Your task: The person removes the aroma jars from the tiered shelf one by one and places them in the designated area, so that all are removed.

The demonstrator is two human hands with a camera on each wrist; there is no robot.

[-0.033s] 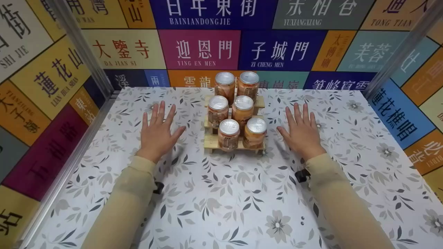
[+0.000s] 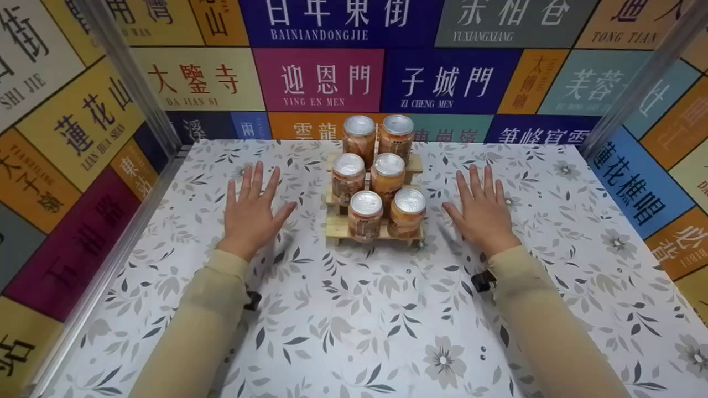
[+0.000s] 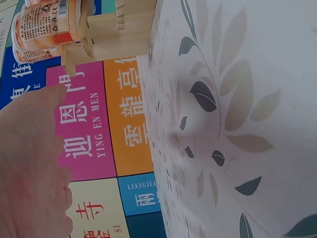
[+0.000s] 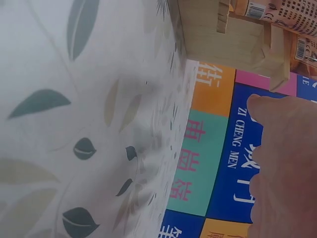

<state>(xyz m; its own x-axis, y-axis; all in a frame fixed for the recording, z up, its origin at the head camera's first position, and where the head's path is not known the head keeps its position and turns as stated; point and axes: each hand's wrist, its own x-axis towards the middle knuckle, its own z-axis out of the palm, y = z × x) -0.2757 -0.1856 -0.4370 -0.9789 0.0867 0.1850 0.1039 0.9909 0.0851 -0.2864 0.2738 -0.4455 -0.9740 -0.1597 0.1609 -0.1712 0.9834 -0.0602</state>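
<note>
A small stepped wooden rack [image 2: 337, 228] stands on the table between my hands. Each of its three steps bears a pair of orange-labelled cans with silvery lids, among them a front left can [image 2: 365, 219] and a front right can [image 2: 407, 218]. To the left of the rack, my left hand [image 2: 250, 215] is spread palm down, holding nothing. My right hand [image 2: 484, 218] mirrors it on the other side, fingers straight and apart from the cans. The left wrist view has the hand's edge [image 3: 29, 168] below the rack's side [image 3: 129, 37]; the right wrist view matches it.
A white tablecloth [image 2: 354, 331] with grey leaves and flowers covers the table. Colourful panels [image 2: 318, 80] with large characters rise behind and at both sides. Clear edge strips [image 2: 119, 276] run along the left side. Dark wrist devices [image 2: 484, 281] sit under the sleeves.
</note>
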